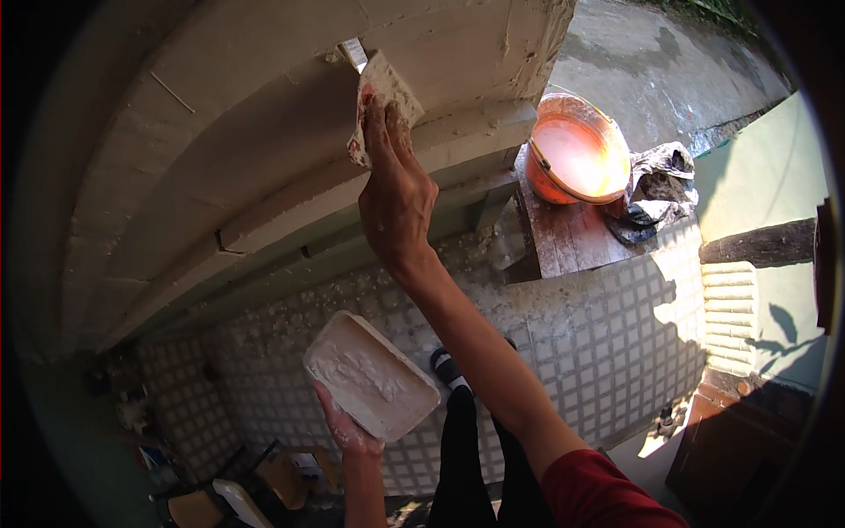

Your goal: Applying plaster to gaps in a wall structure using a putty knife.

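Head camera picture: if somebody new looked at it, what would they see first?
Probably the bright orange bucket, sunlit at the upper right. Next might be the pale tray of smeary paste below the middle, in the left hand's grip. Near the top, the right hand's grip is on a flat, paste-covered tool.

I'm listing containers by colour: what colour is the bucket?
The bucket is orange, seen best in the head view.

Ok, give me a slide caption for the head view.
Right hand holding a smeared flat tool at a beige surface, left hand holding a tray of paste.
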`<state>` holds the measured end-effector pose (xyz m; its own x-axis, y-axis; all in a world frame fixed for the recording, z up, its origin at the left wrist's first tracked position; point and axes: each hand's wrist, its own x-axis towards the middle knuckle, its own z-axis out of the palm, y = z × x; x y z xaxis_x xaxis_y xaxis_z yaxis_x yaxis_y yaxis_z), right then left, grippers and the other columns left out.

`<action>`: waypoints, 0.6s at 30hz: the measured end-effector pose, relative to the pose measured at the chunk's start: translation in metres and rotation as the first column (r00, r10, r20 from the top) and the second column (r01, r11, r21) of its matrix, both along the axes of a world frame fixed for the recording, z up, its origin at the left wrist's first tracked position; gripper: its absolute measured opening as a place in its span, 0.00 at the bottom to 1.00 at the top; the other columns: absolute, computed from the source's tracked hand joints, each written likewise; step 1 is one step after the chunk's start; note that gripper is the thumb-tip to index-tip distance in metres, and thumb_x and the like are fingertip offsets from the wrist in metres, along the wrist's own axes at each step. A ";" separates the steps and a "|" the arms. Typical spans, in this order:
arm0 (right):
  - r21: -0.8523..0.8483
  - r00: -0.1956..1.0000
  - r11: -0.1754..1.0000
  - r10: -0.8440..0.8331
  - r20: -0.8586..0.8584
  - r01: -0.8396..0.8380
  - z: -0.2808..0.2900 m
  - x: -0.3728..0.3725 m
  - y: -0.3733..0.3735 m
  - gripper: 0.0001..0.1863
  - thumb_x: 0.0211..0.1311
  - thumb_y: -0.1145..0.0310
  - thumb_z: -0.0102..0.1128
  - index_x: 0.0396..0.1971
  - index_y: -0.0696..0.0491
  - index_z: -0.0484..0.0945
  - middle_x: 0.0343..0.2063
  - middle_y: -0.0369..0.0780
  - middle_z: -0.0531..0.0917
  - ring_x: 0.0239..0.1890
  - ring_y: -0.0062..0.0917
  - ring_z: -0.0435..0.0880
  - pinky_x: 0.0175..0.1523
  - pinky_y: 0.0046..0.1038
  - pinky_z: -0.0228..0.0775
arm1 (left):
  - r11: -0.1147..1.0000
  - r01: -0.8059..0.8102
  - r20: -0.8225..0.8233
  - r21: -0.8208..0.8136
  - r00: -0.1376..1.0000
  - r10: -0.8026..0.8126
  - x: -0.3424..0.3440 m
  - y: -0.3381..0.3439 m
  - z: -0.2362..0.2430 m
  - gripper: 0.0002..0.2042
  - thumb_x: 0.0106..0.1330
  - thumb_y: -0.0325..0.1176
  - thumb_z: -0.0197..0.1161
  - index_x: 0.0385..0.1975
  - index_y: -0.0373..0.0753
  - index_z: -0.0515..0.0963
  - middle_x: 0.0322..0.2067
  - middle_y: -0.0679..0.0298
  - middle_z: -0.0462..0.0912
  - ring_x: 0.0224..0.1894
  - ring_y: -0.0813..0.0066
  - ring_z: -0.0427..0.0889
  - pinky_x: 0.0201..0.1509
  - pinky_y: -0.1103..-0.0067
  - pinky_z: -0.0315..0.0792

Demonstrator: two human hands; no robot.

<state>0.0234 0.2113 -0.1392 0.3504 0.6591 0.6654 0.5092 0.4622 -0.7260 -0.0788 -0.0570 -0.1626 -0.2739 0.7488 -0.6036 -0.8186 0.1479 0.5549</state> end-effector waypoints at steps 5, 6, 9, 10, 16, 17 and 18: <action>0.070 0.999 0.997 0.018 0.040 -0.021 -0.003 0.054 -0.022 0.31 0.53 0.89 0.44 0.59 0.55 0.71 0.55 0.49 0.76 0.59 0.38 0.74 0.54 0.33 0.74 | 0.998 -0.028 -0.042 0.051 0.999 0.030 -0.016 -0.009 -0.002 0.33 0.69 0.60 0.46 0.69 0.49 0.55 0.67 0.64 0.59 0.67 0.60 0.60 0.69 0.61 0.58; 0.060 0.996 0.994 -0.087 -0.035 0.089 -0.003 0.072 -0.013 0.32 0.52 0.89 0.44 0.60 0.56 0.70 0.55 0.50 0.75 0.58 0.38 0.74 0.54 0.33 0.74 | 0.999 -0.026 -0.052 0.045 0.998 0.029 -0.016 -0.009 -0.002 0.34 0.68 0.61 0.46 0.69 0.48 0.54 0.67 0.63 0.58 0.67 0.59 0.60 0.69 0.61 0.56; 0.049 0.979 0.981 -0.184 -0.092 0.189 -0.006 0.073 0.017 0.32 0.51 0.89 0.43 0.60 0.56 0.69 0.56 0.51 0.74 0.58 0.39 0.75 0.55 0.33 0.72 | 0.999 -0.019 -0.052 0.028 0.998 0.020 -0.014 -0.013 -0.001 0.35 0.68 0.61 0.46 0.69 0.46 0.52 0.68 0.62 0.57 0.68 0.59 0.59 0.70 0.61 0.56; 0.065 0.982 0.982 -0.173 -0.082 0.178 -0.008 0.065 0.025 0.33 0.51 0.89 0.43 0.61 0.57 0.68 0.56 0.51 0.73 0.58 0.40 0.75 0.56 0.34 0.71 | 1.000 -0.014 -0.045 0.026 0.999 0.015 -0.011 -0.013 -0.001 0.35 0.68 0.61 0.46 0.69 0.46 0.52 0.68 0.62 0.57 0.68 0.59 0.59 0.70 0.61 0.56; 0.021 0.999 1.000 0.022 -0.039 -0.021 -0.018 -0.008 0.001 0.30 0.53 0.90 0.42 0.58 0.58 0.70 0.55 0.52 0.74 0.61 0.43 0.70 0.61 0.37 0.67 | 0.998 -0.024 0.001 0.051 1.000 0.023 -0.012 -0.020 -0.009 0.33 0.69 0.59 0.47 0.69 0.48 0.55 0.67 0.64 0.58 0.67 0.60 0.60 0.69 0.61 0.57; 0.023 0.999 0.999 0.028 -0.047 -0.027 -0.018 -0.006 -0.010 0.30 0.53 0.90 0.42 0.58 0.58 0.70 0.55 0.52 0.74 0.61 0.43 0.70 0.61 0.37 0.67 | 0.998 -0.029 -0.007 0.054 1.000 0.029 -0.013 -0.021 -0.007 0.33 0.69 0.59 0.47 0.69 0.48 0.55 0.67 0.64 0.58 0.67 0.60 0.60 0.69 0.61 0.57; 0.027 0.989 0.992 0.126 -0.072 -0.125 -0.018 0.008 -0.019 0.28 0.54 0.89 0.44 0.57 0.58 0.72 0.54 0.52 0.76 0.61 0.41 0.71 0.61 0.36 0.67 | 0.998 -0.026 -0.013 0.061 1.000 0.027 -0.011 -0.019 -0.006 0.32 0.69 0.59 0.47 0.69 0.48 0.55 0.67 0.63 0.59 0.67 0.60 0.60 0.69 0.61 0.57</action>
